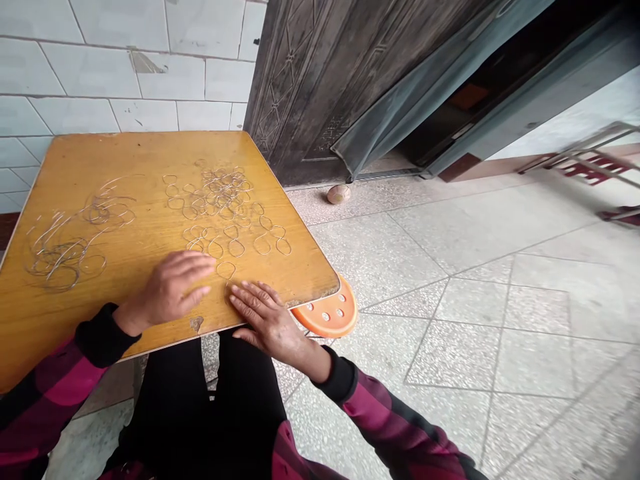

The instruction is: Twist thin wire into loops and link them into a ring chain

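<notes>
My right hand lies flat near the table's front edge, its fingers stretched out. Its fingertips touch or cover the lower part of a thin wire figure-eight, whose upper loop shows. Just to the left, my left hand hovers over or rests on the wood, fingers extended and thumb apart, with nothing seen in it. Beyond both hands lies a heap of bent wire figure-eights, several of them spread singly along its near side. A tangle of loose curved wire lengths lies on the left.
The yellow wooden table has a chipped spot by its front edge. An orange stool sits under its right corner. White wall tiles and a dark carved door stand behind. A ball lies on the floor.
</notes>
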Motion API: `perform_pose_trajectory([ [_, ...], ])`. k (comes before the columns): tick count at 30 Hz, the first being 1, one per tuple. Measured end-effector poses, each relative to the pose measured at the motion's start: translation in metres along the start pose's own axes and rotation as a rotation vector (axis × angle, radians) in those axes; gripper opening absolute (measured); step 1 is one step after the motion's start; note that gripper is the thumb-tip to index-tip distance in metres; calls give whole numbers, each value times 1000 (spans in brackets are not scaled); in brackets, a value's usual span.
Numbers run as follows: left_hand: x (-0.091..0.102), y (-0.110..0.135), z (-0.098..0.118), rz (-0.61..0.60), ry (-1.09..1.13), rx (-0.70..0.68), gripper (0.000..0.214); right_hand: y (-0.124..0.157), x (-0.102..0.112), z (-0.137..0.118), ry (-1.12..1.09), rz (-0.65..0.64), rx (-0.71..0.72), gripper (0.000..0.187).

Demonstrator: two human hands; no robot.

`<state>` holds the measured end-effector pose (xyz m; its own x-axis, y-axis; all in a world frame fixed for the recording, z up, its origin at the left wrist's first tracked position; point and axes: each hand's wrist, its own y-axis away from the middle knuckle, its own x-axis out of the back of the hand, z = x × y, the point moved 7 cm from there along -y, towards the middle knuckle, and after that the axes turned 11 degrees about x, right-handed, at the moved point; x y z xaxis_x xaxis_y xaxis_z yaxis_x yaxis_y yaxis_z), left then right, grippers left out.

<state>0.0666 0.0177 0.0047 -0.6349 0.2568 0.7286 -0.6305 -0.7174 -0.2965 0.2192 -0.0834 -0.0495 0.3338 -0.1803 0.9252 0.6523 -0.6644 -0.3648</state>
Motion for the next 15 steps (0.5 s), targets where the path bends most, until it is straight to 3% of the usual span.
perform_pose_trajectory([
  [3,-27,10,18,-174,-111,-168,50,5,-7,-9,17,19,9,64],
  [7,-49,18,10,-244,-229,-201,67,9,-13,-12,33,24,18,63],
  [15,-60,22,3,-298,-339,-187,67,11,-15,-15,61,47,21,64],
])
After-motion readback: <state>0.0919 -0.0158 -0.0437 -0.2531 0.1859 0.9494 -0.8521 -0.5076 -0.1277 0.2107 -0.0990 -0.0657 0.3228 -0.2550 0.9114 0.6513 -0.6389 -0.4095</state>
